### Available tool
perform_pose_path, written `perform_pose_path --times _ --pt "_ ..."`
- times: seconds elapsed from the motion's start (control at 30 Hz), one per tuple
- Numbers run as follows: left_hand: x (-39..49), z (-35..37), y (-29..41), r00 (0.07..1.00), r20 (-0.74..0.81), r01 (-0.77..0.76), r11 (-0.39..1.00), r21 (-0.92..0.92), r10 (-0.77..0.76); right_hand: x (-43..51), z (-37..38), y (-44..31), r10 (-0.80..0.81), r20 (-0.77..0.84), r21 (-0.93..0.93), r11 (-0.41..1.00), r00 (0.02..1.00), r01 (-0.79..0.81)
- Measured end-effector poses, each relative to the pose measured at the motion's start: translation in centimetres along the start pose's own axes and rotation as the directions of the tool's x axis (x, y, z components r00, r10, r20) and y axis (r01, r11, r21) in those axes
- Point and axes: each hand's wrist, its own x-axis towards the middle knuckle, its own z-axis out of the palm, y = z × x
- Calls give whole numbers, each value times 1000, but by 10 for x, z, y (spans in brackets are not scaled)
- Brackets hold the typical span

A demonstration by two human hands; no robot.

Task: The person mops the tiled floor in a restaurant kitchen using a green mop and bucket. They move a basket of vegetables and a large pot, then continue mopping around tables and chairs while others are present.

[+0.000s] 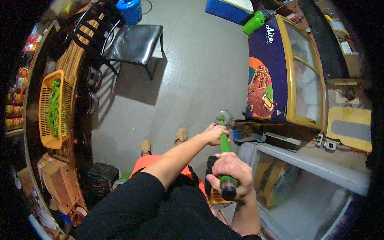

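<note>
A green mop handle (224, 142) slants down and away from me toward the grey tiled floor (192, 90). My right hand (232, 171) is wrapped around its upper end, just below a black end cap. Farther down the pole, my left hand (215, 134) grips it too. Beyond that hand a round, clear mop head (223, 116) shows, with grey strands at its side. Much of the head is small and blurred. Beside it on the right sits a dark and blue bin or bucket (247, 132).
A black chair (133, 43) stands ahead on the left. A chest freezer (270, 69) is ahead on the right, and a glass-topped case (294, 186) is close at my right. At left, a wooden bench (70, 61) bears an orange basket (45, 120) of leafy greens.
</note>
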Motion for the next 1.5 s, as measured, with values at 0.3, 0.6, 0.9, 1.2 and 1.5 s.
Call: perform_pose_path --times 0.3,0.6,0.9,1.2,1.5 --pt "-313 -120 -34 974 -186 173 954 243 -129 6 124 -106 -258 245 446 886 935 127" --pt "-578 -121 -160 698 -427 675 727 126 -575 -19 325 -68 -186 246 591 807 951 5" --pt "-392 -6 -39 937 -156 327 942 72 -313 -153 138 -94 150 -45 583 807 988 -96" --pt "-162 206 101 972 217 96 995 7 -95 -307 43 -144 174 -453 3 981 874 -194" --pt "-209 215 103 967 220 -156 980 119 127 -330 92 -160 202 -267 110 978 942 -178"
